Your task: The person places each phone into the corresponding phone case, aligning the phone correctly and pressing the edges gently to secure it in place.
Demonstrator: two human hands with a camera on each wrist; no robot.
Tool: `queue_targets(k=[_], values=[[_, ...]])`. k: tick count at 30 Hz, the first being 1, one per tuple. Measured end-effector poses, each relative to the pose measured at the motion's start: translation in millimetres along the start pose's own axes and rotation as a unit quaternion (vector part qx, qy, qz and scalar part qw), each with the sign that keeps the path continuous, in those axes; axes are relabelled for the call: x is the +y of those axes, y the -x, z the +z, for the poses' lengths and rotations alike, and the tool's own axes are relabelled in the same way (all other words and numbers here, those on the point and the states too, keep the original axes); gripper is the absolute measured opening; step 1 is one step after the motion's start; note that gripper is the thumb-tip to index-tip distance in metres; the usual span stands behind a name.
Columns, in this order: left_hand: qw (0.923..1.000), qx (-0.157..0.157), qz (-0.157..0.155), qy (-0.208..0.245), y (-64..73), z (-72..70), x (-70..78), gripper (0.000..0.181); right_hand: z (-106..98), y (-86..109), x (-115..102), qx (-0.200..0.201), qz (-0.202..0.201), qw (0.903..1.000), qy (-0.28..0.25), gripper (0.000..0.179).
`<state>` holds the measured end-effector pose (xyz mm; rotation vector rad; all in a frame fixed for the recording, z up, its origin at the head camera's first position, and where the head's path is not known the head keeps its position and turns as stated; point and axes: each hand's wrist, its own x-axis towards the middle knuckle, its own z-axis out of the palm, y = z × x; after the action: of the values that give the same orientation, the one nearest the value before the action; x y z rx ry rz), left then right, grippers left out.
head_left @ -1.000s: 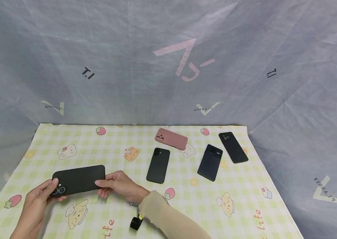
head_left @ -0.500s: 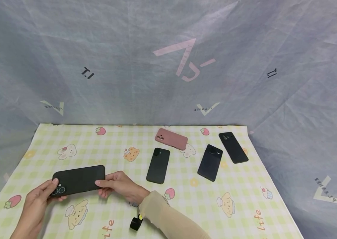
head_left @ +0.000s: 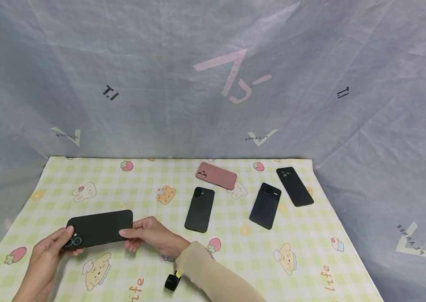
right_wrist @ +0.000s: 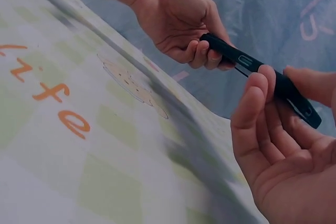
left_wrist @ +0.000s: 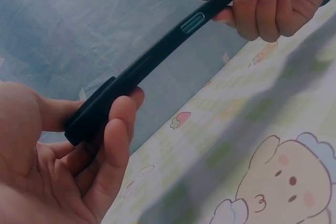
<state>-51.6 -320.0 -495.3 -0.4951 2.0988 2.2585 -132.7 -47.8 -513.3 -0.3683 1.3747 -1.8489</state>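
In the head view, a black phone (head_left: 97, 227) with ringed camera lenses is held sideways above the cloth at the left front. My left hand (head_left: 46, 252) grips its camera end, thumb on the back and fingers beneath. The opposite end is pinched by my right hand (head_left: 155, 236), thumb on top and fingers curled under. Seen from the left wrist, the phone (left_wrist: 152, 59) appears edge-on, tilted, with a side button slot and a raised camera bump. The right wrist view also has it edge-on between both hands. Its underside is hidden from above.
On the checked cloth (head_left: 122, 180) lie a pink phone or case (head_left: 217, 176), a black phone (head_left: 200, 210) and a dark blue one (head_left: 266, 206). Another black phone or case (head_left: 295, 187) lies at the far right. A grey curtain (head_left: 167, 105) hangs behind the table.
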Motion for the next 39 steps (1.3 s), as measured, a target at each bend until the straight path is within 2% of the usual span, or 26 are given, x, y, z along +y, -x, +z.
queue_targets(k=[6, 12, 19, 28, 33, 39], values=[[1.0000, -0.001, -0.007, -0.005, 0.9, 0.8, 0.3, 0.025, -2.3, 1.9, -2.9, -0.016, 0.018, 0.9996, 0.014, 0.018], [0.9994, -0.001, -0.019, -0.029, 2.2, 0.2, -0.5, 0.023, -3.9, 0.8, -5.1, 0.004, 0.012, 0.9999, 0.008, 0.036], [0.9991, -0.024, 0.014, -0.032, 2.2, -0.3, -4.1, 0.022, -3.2, 0.0, -8.0, 0.029, 0.003, 0.9994, 0.017, 0.040], [0.9990, -0.024, 0.016, -0.035, 3.3, 1.6, -3.1, 0.023, -3.6, -0.8, -6.2, 0.034, -0.013, 0.9990, 0.027, 0.038], [0.9990, -0.017, -0.011, -0.039, 3.2, 2.3, -0.5, 0.023, -3.0, -0.2, -5.9, 0.040, -0.011, 0.9989, 0.021, 0.037], [0.9977, 0.007, -0.050, -0.046, 2.7, 7.9, 1.5, 0.026, -1.5, 1.2, -4.6, 0.055, -0.008, 0.9983, 0.019, 0.038]])
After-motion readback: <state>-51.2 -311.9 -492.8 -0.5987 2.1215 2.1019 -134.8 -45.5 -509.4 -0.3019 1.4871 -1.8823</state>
